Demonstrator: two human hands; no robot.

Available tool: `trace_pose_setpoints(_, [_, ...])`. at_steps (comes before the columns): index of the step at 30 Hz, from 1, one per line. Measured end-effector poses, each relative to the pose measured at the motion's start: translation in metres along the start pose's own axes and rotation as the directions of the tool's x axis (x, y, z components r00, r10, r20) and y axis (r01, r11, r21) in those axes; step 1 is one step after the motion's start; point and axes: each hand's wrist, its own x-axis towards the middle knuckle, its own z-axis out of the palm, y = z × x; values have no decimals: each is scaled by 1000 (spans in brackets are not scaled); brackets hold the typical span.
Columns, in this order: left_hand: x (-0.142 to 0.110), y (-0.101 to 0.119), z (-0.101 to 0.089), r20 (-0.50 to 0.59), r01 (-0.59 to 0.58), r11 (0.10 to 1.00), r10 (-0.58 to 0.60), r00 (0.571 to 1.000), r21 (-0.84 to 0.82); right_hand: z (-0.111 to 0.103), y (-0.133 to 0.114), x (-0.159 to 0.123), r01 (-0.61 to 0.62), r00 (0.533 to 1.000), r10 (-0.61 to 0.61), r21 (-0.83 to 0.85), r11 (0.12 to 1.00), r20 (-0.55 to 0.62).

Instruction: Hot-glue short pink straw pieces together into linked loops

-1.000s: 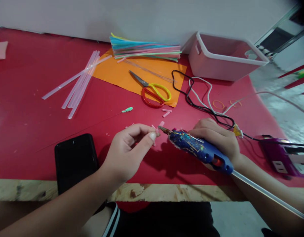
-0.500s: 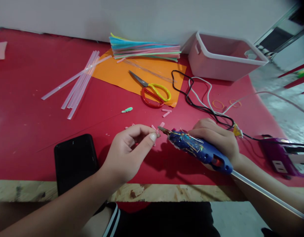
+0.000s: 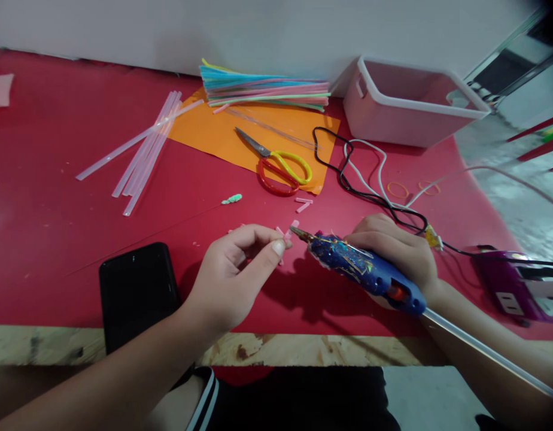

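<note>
Between thumb and forefinger, my left hand pinches small pink pieces that look like cut pipe cleaner. My right hand is wrapped round a blue glue gun smeared with dried glue. Its metal nozzle points left and is right at the pink pieces; whether it touches them I cannot tell. A clear glue stick sticks out of the gun's back end. Two short pink pieces lie on the red table just beyond my hands. Left of them is a green twisted bud on a thin wire.
Scissors lie on an orange sheet, below a bundle of coloured pipe cleaners. Spare glue sticks are at left, a phone near the front edge. A bin, cords and a purple power strip occupy the right.
The glue gun has shifted very slightly right with my right hand. My left hand keeps its pinch on the pink pieces, almost still.
</note>
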Motion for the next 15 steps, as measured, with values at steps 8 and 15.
trace_pose_setpoints(8, [-1,-1,-1,6,-6,1000,6,1000,0,0,1,0,-3,1000,3,9,1000,5])
trace_pose_setpoints(15, [-1,-1,0,19,-14,1000,14,1000,9,1,3,-2,19,1000,-19,16,1000,-9])
